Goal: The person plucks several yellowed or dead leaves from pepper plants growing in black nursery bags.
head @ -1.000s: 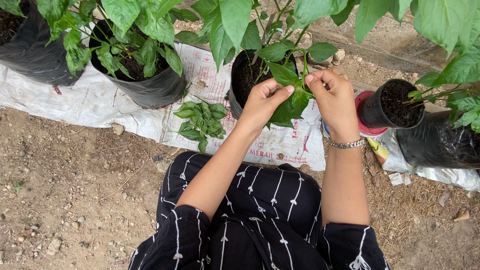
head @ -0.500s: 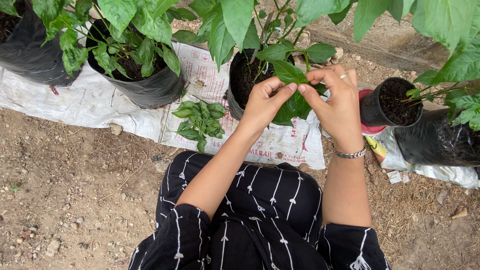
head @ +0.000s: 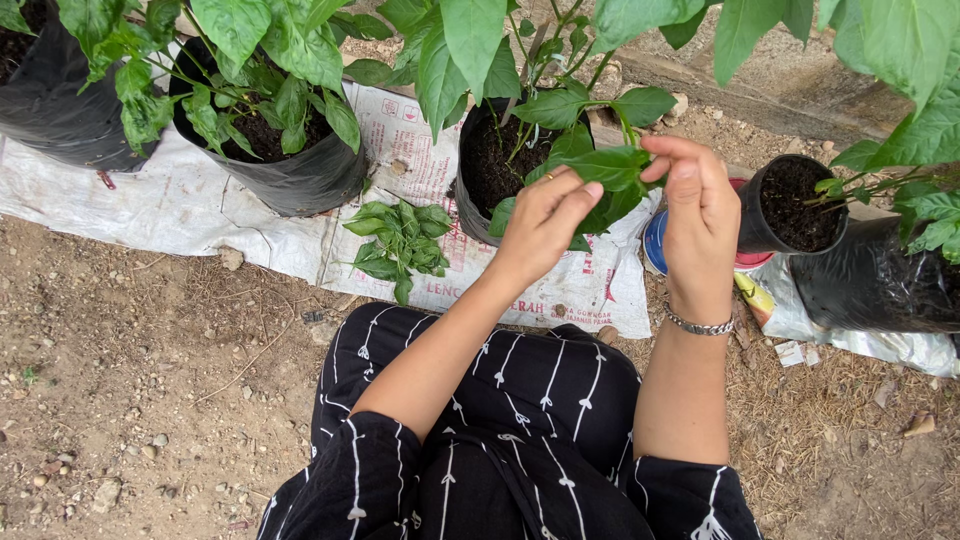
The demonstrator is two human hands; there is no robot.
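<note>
Hands work one leaf (head: 612, 168): left hand (head: 545, 225) pinches beneath it, right hand (head: 700, 205) nips its stem. Best steady the stalk; pull cleanly, sparing the plant in its black bag (head: 478, 215).

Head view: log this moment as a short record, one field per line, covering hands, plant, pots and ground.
left hand: left hand with fingers on a green leaf
right hand: right hand pinching the same leaf from the other side
plant: potted plant in a black grow bag
picked leaves: loose leaf pile on the white sheet
other pots: second grow bag at left; small black pot at right
wrist: bracelet on the right wrist
</note>
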